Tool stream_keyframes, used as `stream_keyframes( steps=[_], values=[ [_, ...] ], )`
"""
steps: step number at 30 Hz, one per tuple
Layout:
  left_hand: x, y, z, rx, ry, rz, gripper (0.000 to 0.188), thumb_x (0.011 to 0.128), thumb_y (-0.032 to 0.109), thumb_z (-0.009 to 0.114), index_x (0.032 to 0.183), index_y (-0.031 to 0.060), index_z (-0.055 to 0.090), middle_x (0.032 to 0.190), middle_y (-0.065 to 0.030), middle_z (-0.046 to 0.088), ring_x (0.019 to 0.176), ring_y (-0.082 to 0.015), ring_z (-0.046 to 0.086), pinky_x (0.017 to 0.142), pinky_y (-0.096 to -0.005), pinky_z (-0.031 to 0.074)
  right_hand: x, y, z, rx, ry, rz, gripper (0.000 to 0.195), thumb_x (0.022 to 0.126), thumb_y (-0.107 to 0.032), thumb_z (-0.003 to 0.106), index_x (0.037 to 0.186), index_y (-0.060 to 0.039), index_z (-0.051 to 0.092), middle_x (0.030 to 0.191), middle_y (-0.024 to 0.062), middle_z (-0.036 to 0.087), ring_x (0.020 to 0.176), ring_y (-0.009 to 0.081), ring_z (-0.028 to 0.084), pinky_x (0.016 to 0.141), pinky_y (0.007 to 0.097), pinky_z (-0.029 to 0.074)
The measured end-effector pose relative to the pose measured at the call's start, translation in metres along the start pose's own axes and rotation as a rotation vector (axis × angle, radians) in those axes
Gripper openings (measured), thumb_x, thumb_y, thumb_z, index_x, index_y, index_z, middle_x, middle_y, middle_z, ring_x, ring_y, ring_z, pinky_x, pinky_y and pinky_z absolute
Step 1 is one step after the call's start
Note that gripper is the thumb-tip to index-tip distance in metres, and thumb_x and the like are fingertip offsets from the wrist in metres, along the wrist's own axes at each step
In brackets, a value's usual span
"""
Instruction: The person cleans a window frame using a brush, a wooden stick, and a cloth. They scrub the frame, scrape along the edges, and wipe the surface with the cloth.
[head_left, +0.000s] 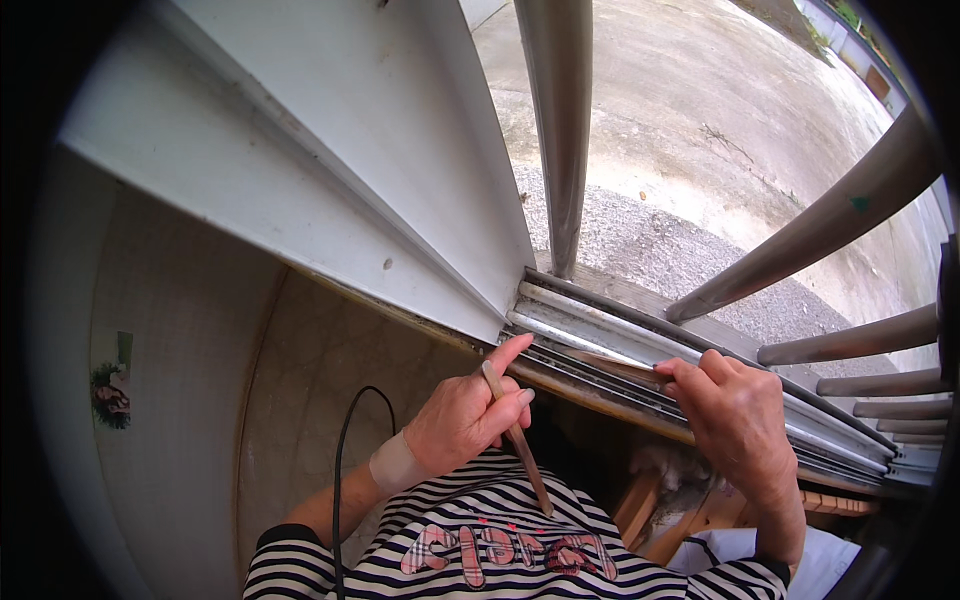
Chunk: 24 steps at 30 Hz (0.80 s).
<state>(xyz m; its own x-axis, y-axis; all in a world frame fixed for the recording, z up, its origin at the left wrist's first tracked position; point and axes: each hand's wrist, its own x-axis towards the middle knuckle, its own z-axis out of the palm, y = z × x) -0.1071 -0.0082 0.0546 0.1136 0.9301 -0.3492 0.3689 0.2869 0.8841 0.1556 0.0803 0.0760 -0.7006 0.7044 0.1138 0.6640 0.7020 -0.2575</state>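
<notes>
My left hand (469, 416) grips a narrow wooden stick (531, 463) between thumb and fingers, its lower end over my striped shirt. Its index finger reaches out to the inner edge of a sliding-window track (577, 319). In my right hand (739, 420) is a thin, flat brownish strip (615, 364), probably wood, pointing left along the track. The strip's tip lies at the inner grooves; whether it touches the bottom cannot be made out. Dark dirt lines the grooves between the pale metal rails.
A white window frame (375, 172) rises at the left end of the track. Metal bars (559, 135) stand just outside, before a concrete yard (660, 97). A black cable (345, 442) hangs by my left forearm. Wooden pieces (641, 502) and a white sheet (806, 559) lie below right.
</notes>
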Motion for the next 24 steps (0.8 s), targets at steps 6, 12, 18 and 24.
stream_keyframes(
  steps=[6, 12, 18, 24],
  values=[
    [0.002, -0.004, 0.020, 0.310, 0.221, 0.091, 0.054, 0.091, 0.015, 0.056, 0.137, -0.0059, 0.038, 0.080, -0.0142, 0.067, 0.072, -0.0324, 0.067, 0.070, -0.0377, 0.052, 0.001, 0.006, 0.005, -0.020, 0.027, -0.088, 0.016, 0.085, -0.013, 0.065, 0.101, -0.0126, 0.066, 0.071, 0.0061, 0.051, 0.066, 0.0221, 0.060, 0.054, 0.0363, 0.046],
    [0.014, 0.003, 0.020, 0.583, 0.201, 0.014, 0.054, 0.090, 0.024, 0.055, 0.130, -0.0068, 0.037, 0.066, -0.0161, 0.062, 0.065, -0.0361, 0.064, 0.063, -0.0451, 0.051, 0.002, 0.007, 0.004, -0.118, 0.014, -0.170, 0.023, 0.083, -0.011, 0.062, 0.106, -0.0129, 0.064, 0.079, 0.0073, 0.055, 0.071, 0.0230, 0.062, 0.058, 0.0356, 0.049],
    [0.021, 0.016, 0.020, 0.690, 0.152, -0.050, 0.049, 0.090, 0.027, 0.054, 0.125, -0.0044, 0.043, 0.063, -0.0149, 0.062, 0.063, -0.0358, 0.064, 0.063, -0.0448, 0.051, -0.002, 0.005, 0.008, -0.102, -0.055, -0.178, 0.026, 0.081, -0.013, 0.064, 0.107, -0.0055, 0.062, 0.082, 0.0100, 0.059, 0.073, 0.0242, 0.064, 0.060, 0.0347, 0.051],
    [0.021, 0.007, 0.013, 0.389, 0.139, -0.073, 0.042, 0.092, 0.021, 0.055, 0.127, -0.0017, 0.046, 0.067, -0.0067, 0.065, 0.060, -0.0191, 0.066, 0.060, -0.0326, 0.051, -0.002, 0.012, 0.024, 0.032, -0.004, -0.165, 0.026, 0.084, -0.014, 0.064, 0.109, -0.0065, 0.061, 0.081, 0.0096, 0.060, 0.072, 0.0258, 0.066, 0.059, 0.0352, 0.051]
  ],
)
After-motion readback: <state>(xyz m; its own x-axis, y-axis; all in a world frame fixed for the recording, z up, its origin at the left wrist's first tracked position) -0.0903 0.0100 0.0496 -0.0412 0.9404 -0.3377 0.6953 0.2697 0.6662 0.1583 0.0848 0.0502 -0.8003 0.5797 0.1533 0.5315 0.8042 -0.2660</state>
